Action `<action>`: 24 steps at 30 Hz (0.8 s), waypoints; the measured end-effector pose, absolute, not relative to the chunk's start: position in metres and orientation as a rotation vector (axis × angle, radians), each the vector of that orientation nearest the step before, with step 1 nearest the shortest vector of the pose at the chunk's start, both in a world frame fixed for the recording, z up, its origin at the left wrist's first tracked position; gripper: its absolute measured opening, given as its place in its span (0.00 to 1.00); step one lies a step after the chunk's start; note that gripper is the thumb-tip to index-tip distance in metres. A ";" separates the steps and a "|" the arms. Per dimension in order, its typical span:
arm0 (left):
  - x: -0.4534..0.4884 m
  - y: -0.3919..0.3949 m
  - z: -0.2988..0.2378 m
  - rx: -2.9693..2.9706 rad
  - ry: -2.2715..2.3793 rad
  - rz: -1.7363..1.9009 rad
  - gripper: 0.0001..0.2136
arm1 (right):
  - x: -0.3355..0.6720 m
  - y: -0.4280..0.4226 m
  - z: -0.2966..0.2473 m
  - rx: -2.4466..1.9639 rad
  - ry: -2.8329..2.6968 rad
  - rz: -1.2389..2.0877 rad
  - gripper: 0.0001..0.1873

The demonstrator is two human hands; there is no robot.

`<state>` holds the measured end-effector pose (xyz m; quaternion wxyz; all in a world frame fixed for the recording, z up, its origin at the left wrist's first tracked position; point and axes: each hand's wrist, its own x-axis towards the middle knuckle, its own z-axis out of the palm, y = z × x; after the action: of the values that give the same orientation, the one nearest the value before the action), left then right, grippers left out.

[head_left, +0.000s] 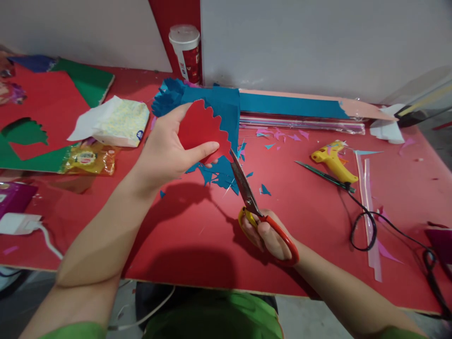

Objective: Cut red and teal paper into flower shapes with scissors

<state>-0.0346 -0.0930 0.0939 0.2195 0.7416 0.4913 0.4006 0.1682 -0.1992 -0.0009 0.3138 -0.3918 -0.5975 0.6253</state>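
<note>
Red, scallop-edged sheet of card or foam (202, 126) sits pinched in my left hand (171, 145) above the red tabletop (296, 202), its rim at the tips of the red-and-yellow-handled metal scissors (248, 199) my right hand (268, 238) grasps. It looks light, bendy, easily creased; its broad middle seems the safest hold.

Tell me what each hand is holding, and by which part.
The left hand holds the red piece near its lower edge, thumb across the front. The right hand holds the scissors by the red and yellow handles.
</note>
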 end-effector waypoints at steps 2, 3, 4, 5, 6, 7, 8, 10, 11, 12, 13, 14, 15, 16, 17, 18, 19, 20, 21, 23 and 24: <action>-0.036 -0.093 0.094 2.066 1.363 1.106 0.20 | 0.168 -0.199 0.000 -1.045 -1.591 1.626 0.31; -0.036 -0.092 0.094 2.073 1.368 1.113 0.19 | 0.168 -0.198 0.001 -1.051 -1.604 1.610 0.31; -0.036 -0.092 0.094 2.078 1.372 1.124 0.19 | 0.168 -0.198 0.002 -1.057 -1.619 1.596 0.31; -0.036 -0.092 0.094 2.080 1.373 1.136 0.19 | 0.168 -0.198 0.002 -1.063 -1.630 1.586 0.31; -0.037 -0.092 0.094 2.078 1.372 1.145 0.18 | 0.168 -0.198 0.003 -1.067 -1.638 1.579 0.31; -0.037 -0.092 0.094 2.075 1.364 1.147 0.18 | 0.168 -0.197 0.003 -1.068 -1.645 1.577 0.31; -0.038 -0.092 0.094 2.070 1.350 1.138 0.18 | 0.168 -0.197 0.004 -1.069 -1.650 1.575 0.32; -0.039 -0.091 0.095 2.054 1.320 1.104 0.18 | 0.167 -0.197 0.004 -1.064 -1.656 1.577 0.32; -0.040 -0.091 0.095 2.048 1.309 1.092 0.18 | 0.167 -0.197 0.005 -1.061 -1.659 1.580 0.32; -0.040 -0.090 0.095 2.047 1.301 1.084 0.18 | 0.167 -0.197 0.005 -1.058 -1.659 1.585 0.32; -0.041 -0.090 0.095 2.050 1.299 1.085 0.19 | 0.166 -0.198 0.005 -1.058 -1.654 1.586 0.32; -0.041 -0.090 0.096 2.054 1.301 1.087 0.19 | 0.166 -0.198 0.005 -1.059 -1.648 1.589 0.32; -0.041 -0.089 0.096 2.058 1.303 1.088 0.19 | 0.166 -0.198 0.006 -1.062 -1.642 1.595 0.31; -0.042 -0.089 0.097 2.061 1.303 1.086 0.20 | 0.166 -0.198 0.006 -1.065 -1.636 1.601 0.31; -0.042 -0.089 0.097 2.062 1.302 1.080 0.20 | 0.165 -0.198 0.007 -1.068 -1.631 1.602 0.32; -0.042 -0.089 0.098 2.063 1.298 1.076 0.20 | 0.165 -0.198 0.007 -1.069 -1.629 1.603 0.32; -0.042 -0.090 0.098 2.066 1.293 1.071 0.20 | 0.165 -0.198 0.007 -1.068 -1.633 1.605 0.32; -0.043 -0.090 0.099 2.072 1.291 1.068 0.20 | 0.165 -0.198 0.007 -1.067 -1.638 1.605 0.32; -0.043 -0.090 0.099 2.081 1.293 1.067 0.20 | 0.166 -0.198 0.007 -1.068 -1.641 1.602 0.32; -0.043 -0.090 0.100 2.095 1.304 1.060 0.20 | 0.166 -0.198 0.006 -1.078 -1.649 1.601 0.32; -0.044 -0.090 0.100 2.097 1.311 1.059 0.19 | 0.166 -0.198 0.006 -1.083 -1.650 1.600 0.32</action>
<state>-0.0436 -0.0896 0.0998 0.2238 0.7596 0.4751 0.3837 0.1660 -0.1983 0.0059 0.2959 -0.4071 -0.6203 0.6016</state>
